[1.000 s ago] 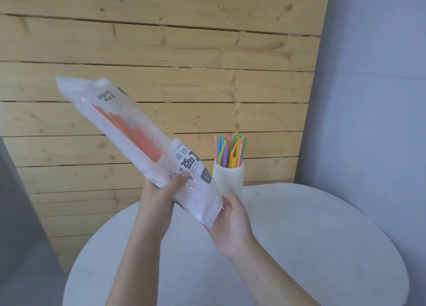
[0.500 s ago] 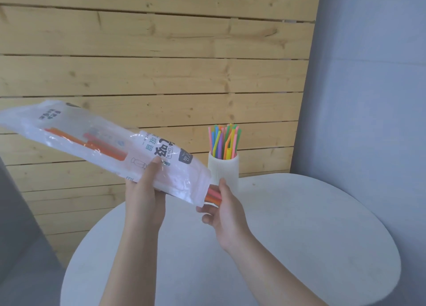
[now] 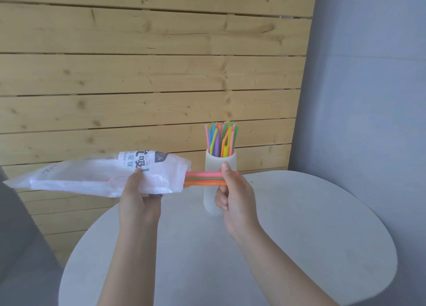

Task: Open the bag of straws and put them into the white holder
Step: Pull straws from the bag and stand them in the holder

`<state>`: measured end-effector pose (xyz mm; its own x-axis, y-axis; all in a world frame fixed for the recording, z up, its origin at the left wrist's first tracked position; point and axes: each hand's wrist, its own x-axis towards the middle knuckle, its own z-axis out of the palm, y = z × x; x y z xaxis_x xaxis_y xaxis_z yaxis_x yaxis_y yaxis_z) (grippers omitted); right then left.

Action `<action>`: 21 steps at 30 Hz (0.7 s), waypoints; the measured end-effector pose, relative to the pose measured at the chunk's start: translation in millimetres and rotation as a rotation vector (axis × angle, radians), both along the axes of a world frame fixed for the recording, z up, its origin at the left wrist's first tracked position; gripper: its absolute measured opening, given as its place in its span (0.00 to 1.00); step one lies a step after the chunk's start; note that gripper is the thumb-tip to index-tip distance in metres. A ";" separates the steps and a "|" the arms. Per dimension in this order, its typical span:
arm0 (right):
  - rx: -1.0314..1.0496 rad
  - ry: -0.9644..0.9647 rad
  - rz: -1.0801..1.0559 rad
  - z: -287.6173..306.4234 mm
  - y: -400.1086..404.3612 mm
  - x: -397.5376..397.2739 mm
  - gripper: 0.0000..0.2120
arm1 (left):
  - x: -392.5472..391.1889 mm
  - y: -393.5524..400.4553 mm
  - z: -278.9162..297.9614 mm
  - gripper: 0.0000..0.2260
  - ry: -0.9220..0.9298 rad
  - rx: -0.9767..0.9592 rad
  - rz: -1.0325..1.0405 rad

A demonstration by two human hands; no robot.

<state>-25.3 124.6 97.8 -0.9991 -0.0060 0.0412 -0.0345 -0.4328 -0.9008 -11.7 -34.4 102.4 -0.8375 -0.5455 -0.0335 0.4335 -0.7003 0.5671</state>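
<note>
— Where's the bag (image 3: 96, 176)?
— Level above the surface (image 3: 299, 236), gripped by the left hand (image 3: 138, 202).
— And the right hand (image 3: 232, 195)?
— Pinching a straw bundle (image 3: 202, 179) half out of it, before the white holder (image 3: 219, 167).

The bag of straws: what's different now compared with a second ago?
The bag swung down from a steep tilt to nearly level. The right hand gripped a bundle of straws and drew it partway out. The left hand kept holding the bag; the holder stayed put.

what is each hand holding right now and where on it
Left hand grips the bag near its open end; right hand pinches the straw bundle near its exposed end.
</note>
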 end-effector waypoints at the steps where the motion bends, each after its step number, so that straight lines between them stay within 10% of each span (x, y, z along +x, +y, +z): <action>1: -0.032 -0.012 0.017 -0.5 -1.4 0.6 0.20 | -0.9 3.1 -0.3 0.08 -0.012 0.007 0.000; 9: -0.154 -0.091 0.077 7.1 -8.7 0.3 0.25 | -5.8 27.5 -2.0 0.12 -0.043 0.042 -0.078; 12: -0.149 -0.054 0.001 9.4 -7.9 -2.1 0.12 | -5.8 30.7 -1.9 0.09 -0.053 0.060 -0.104; 21: -0.384 0.047 -0.104 51.3 20.9 -18.2 0.23 | -6.9 17.0 -4.5 0.04 -0.086 0.113 -0.076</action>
